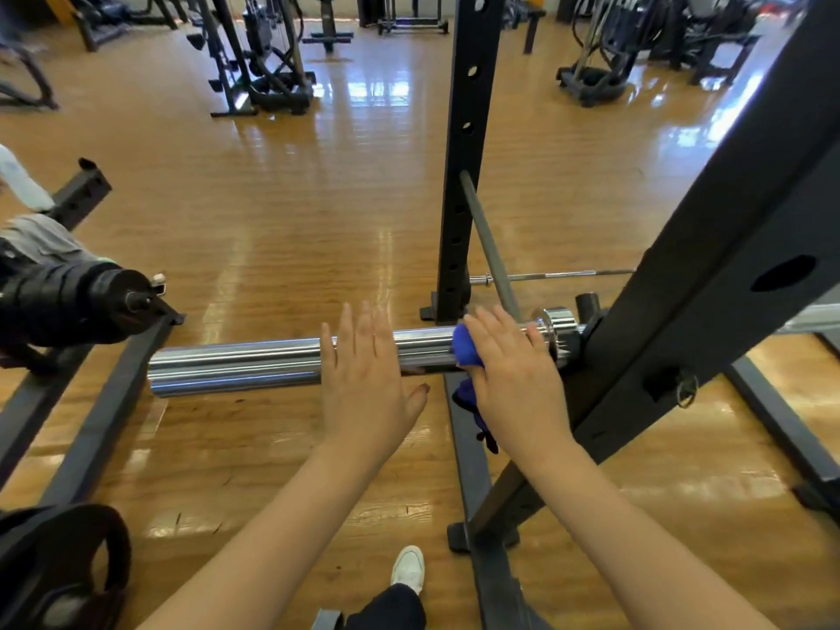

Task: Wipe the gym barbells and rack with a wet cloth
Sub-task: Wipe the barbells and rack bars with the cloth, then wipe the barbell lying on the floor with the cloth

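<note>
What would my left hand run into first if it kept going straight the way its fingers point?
Probably the chrome barbell sleeve. The left hand is open, and its fingers already overlap the sleeve in this view. Depth is unclear, so it may be hovering above or already touching it. Beyond the sleeve is only wood floor.

Place: a gym, where I stand.
Signs: power rack [468, 143], barbell sleeve [236, 363], weight plates [68, 557], exercise machines [268, 52], wooden floor [295, 197].
</note>
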Demonstrator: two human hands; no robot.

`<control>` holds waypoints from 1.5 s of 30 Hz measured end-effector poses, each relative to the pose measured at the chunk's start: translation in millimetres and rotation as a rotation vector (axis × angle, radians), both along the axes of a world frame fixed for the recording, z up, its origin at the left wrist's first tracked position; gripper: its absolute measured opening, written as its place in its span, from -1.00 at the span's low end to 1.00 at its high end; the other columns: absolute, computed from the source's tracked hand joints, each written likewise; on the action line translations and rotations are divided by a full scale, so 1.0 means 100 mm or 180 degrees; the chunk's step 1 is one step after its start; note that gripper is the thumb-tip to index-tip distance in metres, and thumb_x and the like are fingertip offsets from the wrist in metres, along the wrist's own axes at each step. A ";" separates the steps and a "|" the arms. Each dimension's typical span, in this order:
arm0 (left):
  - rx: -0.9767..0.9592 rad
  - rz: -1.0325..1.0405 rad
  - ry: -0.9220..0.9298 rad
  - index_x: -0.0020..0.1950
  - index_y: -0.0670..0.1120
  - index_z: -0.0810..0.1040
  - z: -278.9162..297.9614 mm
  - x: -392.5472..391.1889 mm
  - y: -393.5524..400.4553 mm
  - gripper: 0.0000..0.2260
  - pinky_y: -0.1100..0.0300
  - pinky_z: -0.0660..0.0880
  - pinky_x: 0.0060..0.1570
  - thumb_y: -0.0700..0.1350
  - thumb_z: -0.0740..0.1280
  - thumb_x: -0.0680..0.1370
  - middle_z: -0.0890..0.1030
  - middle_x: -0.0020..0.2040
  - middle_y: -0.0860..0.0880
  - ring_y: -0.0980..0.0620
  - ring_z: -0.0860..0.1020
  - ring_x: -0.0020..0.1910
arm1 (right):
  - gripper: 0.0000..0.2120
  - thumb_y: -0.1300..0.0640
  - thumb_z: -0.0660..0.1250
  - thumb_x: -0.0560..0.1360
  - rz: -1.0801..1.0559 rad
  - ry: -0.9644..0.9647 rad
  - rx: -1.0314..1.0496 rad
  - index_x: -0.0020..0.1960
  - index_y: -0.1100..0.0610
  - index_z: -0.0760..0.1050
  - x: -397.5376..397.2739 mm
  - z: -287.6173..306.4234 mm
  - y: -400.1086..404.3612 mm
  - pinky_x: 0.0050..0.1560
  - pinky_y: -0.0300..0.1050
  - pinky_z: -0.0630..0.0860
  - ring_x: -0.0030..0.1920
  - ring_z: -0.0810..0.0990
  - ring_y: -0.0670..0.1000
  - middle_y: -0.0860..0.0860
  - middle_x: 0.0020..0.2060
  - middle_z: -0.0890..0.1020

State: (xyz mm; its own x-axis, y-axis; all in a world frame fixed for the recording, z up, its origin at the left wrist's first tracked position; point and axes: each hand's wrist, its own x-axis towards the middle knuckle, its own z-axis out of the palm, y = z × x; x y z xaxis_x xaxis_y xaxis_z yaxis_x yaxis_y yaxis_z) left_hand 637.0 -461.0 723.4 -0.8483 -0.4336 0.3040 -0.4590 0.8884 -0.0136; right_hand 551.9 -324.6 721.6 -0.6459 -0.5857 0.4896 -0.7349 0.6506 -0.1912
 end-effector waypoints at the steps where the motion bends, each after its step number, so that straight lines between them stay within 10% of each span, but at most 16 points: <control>1: -0.0020 -0.0007 0.0019 0.40 -0.32 0.33 -0.01 0.00 0.05 -0.08 -0.18 0.08 0.35 0.21 0.52 0.25 0.38 0.38 -0.28 -0.27 0.31 0.41 | -0.46 0.31 0.49 0.32 -0.0080 -0.0009 -0.0056 0.28 0.26 0.49 -0.04 0.01 0.04 0.30 0.16 0.29 0.29 0.48 0.18 0.16 0.22 0.56; 11: 0.0165 -0.0463 0.0431 0.42 -0.31 0.19 -0.16 -0.13 0.36 -0.13 -0.10 0.01 0.40 0.04 0.51 0.29 0.30 0.43 -0.30 -0.23 0.14 0.44 | -0.32 0.08 0.52 0.34 -0.0138 -0.0274 0.0076 0.37 0.28 0.39 -0.03 -0.02 0.06 0.38 0.11 0.09 0.38 0.37 0.18 0.18 0.32 0.46; 19: 0.0309 -0.0728 0.0239 0.42 -0.31 0.29 -0.11 -0.10 0.54 -0.18 -0.16 0.12 0.38 -0.10 0.52 0.24 0.31 0.43 -0.30 -0.27 0.25 0.43 | -0.30 0.45 0.39 0.34 -0.0022 -0.0519 0.0053 0.44 0.26 0.29 0.07 0.00 0.19 0.42 0.08 0.02 0.45 0.13 0.05 0.17 0.41 0.35; 38: 0.0894 -0.1987 -0.0793 0.34 -0.29 0.42 -0.43 -0.05 1.96 -0.19 -0.02 0.45 0.22 0.00 0.55 0.18 0.45 0.35 -0.23 -0.15 0.42 0.34 | -0.26 0.41 0.51 0.22 -0.0398 -0.1138 0.0587 0.37 0.22 0.40 0.22 -0.52 1.89 0.32 0.06 0.23 0.30 0.45 0.08 0.10 0.28 0.52; 45: 0.0626 -0.2431 -0.1414 0.50 -0.21 -0.29 -0.59 -0.87 2.88 -0.31 0.00 -0.17 0.49 -0.08 0.14 0.60 -0.21 0.54 -0.18 -0.12 -0.21 0.52 | -0.33 0.47 0.42 0.31 -0.0965 -0.1616 0.0221 0.39 0.26 0.37 -0.29 -0.84 2.85 0.36 -0.02 0.21 0.37 0.39 0.14 0.15 0.34 0.45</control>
State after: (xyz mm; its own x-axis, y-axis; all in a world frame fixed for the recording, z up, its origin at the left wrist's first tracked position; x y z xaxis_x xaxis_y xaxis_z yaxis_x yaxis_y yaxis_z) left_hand 550.4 -173.3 664.6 -0.9479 0.2860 -0.1401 0.2678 0.9539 0.1353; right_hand 522.8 -40.1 637.8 -0.9327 -0.3580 0.0428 -0.3420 0.8407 -0.4197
